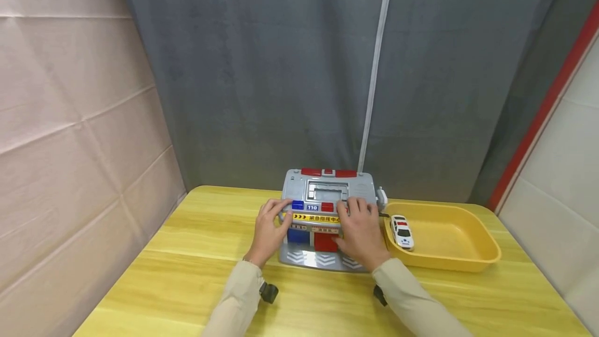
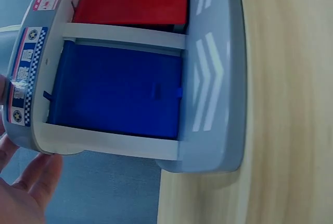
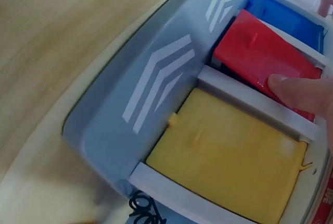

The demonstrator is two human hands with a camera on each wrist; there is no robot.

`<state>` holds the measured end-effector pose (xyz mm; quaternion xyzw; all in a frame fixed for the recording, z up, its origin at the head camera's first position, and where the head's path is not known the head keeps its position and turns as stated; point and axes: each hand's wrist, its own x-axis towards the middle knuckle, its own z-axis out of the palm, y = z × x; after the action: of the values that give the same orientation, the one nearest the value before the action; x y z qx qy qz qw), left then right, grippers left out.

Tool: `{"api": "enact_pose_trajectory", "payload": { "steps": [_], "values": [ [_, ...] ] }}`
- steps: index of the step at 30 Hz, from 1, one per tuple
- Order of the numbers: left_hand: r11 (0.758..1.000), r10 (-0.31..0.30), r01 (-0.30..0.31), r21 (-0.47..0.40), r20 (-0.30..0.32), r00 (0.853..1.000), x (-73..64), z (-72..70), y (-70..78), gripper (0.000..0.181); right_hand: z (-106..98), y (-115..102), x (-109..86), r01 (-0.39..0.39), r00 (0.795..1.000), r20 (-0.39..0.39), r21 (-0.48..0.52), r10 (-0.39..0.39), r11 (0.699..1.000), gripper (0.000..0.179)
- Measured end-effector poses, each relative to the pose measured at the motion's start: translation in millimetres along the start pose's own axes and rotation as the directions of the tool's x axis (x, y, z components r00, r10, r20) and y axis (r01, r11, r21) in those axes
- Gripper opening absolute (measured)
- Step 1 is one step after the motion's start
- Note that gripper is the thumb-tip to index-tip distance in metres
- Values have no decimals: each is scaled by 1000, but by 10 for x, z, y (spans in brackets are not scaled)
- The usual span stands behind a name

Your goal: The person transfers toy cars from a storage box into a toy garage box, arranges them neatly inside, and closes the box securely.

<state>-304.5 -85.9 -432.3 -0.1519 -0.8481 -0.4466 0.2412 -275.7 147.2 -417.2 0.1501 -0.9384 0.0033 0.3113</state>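
Observation:
A grey toy garage (image 1: 299, 260) lies with its door side toward me; its blue door (image 2: 117, 88), red door (image 3: 260, 52) and yellow door (image 3: 229, 156) show. My left hand (image 1: 270, 229) holds the garage's left end, thumb on the front and fingers at the top and side. On the right, the fingers of my right hand (image 1: 362, 233) rest over the roof edge while its thumb (image 3: 296, 88) presses the red door. That door sits slightly tilted, a dark gap along its edge. Blue and yellow doors lie flat in their frames.
To the right stands a yellow tray (image 1: 472, 261), with a white toy police car (image 1: 402, 233) at its left wall. A coiled black cord (image 3: 145, 211) hangs by the garage's right side. The wooden table (image 1: 187, 259) runs back to a grey curtain (image 1: 262, 92).

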Motion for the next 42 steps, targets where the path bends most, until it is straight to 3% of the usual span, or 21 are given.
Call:
{"api": "enact_pose_trajectory", "payload": {
  "steps": [15, 33, 42],
  "values": [
    [998, 13, -18, 66, 61, 998, 39, -36, 65, 31, 81, 4, 25, -2, 999, -40, -51, 0, 999, 74],
    [997, 63, -65, 46, 41, 997, 38, -62, 26, 27, 128, -14, 62, 13, 996, -93, -54, -18, 998, 66],
    [999, 37, -39, 33, 50, 998, 6, -64, 11, 27, 130, -41, 54, 0, 998, -70, -43, -3, 999, 70]
  ]
}}
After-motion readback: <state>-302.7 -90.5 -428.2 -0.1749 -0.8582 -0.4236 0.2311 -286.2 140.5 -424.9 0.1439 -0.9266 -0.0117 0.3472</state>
